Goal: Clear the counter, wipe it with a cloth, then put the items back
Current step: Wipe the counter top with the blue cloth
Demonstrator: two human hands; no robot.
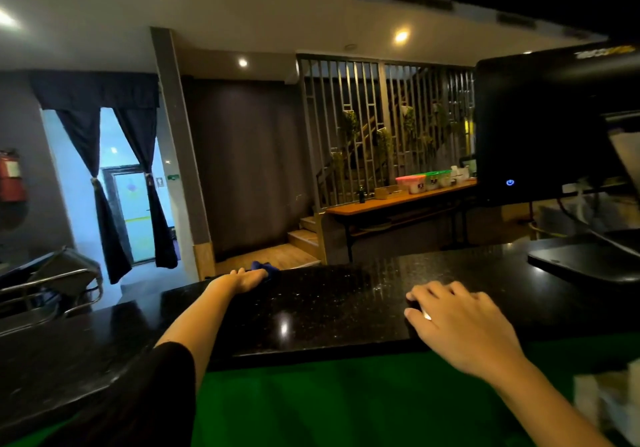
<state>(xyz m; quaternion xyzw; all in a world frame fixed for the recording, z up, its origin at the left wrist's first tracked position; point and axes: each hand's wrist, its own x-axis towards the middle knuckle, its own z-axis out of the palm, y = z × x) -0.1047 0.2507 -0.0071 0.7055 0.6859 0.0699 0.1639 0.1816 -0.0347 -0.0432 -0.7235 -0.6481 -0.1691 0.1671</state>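
We press our left hand [247, 278] onto the crumpled dark blue cloth [265, 268] at the far left edge of the polished black speckled stone counter [311, 304], fingers closed over it. Our right hand [457, 315] lies flat and released on the near right. The cloth looks soft and light, best bunched under the palm.
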